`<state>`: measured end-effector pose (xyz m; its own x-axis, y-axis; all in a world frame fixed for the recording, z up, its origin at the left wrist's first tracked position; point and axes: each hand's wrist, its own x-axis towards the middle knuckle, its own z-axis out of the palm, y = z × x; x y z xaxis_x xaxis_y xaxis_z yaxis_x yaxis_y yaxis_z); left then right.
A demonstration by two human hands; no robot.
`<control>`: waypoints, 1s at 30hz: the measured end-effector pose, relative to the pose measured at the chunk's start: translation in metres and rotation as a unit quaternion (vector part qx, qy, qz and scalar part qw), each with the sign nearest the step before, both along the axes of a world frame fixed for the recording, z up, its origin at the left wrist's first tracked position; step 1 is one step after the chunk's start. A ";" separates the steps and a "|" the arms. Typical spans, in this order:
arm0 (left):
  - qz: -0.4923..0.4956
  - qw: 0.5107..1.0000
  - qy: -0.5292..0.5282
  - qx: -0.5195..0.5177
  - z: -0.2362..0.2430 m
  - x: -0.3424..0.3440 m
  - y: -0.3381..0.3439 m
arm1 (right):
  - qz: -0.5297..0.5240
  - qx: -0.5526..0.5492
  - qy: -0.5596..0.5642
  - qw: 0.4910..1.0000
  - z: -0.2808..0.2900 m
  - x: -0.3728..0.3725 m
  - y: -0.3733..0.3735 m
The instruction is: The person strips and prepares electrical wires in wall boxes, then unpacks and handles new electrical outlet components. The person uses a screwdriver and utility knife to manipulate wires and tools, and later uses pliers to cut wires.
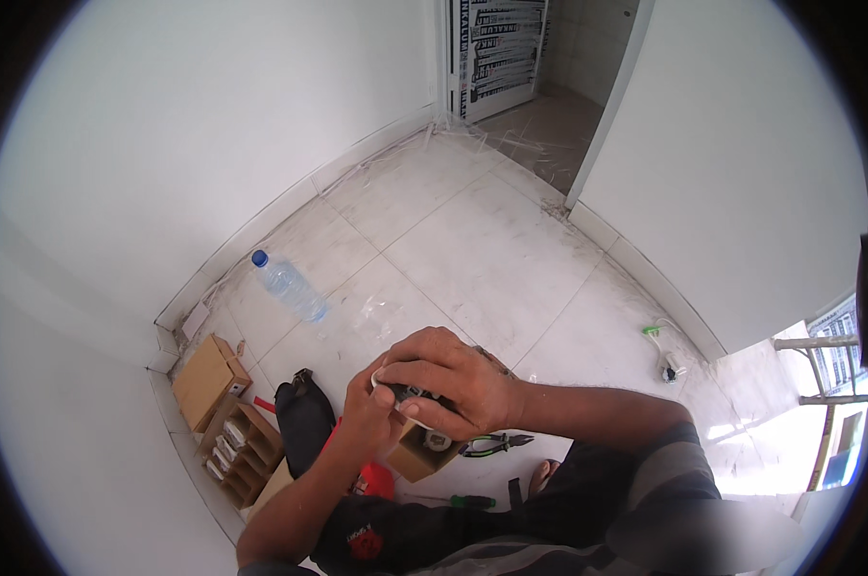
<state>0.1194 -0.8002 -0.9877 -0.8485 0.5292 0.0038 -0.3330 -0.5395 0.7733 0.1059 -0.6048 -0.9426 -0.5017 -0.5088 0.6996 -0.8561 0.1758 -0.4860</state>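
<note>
Gripping a small dark-and-white fitting between both hands above the tiled floor. Right hand fingers curl clamped over its top; left hand fingers close on its underside. Small open cardboard box just below. Green-handled pliers near; water bottle well apart.

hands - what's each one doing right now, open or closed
Left hand: closed on the small dark part, gripping from below.
Right hand: closed over the same part from above.
</note>
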 end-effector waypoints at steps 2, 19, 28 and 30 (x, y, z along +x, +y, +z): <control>-0.018 1.000 -0.014 -0.019 0.013 0.006 0.003 | -0.001 -0.018 -0.028 0.999 0.003 0.004 0.000; -0.062 0.998 -0.019 0.012 0.019 0.028 0.006 | 0.002 -0.066 -0.006 0.998 0.017 0.005 0.000; -0.082 0.996 -0.004 -0.031 0.040 0.034 0.006 | 0.046 -0.063 -0.026 0.997 0.026 0.010 0.002; -0.091 0.996 -0.011 -0.021 0.042 0.035 0.006 | 0.054 -0.075 -0.018 0.996 0.028 0.012 0.000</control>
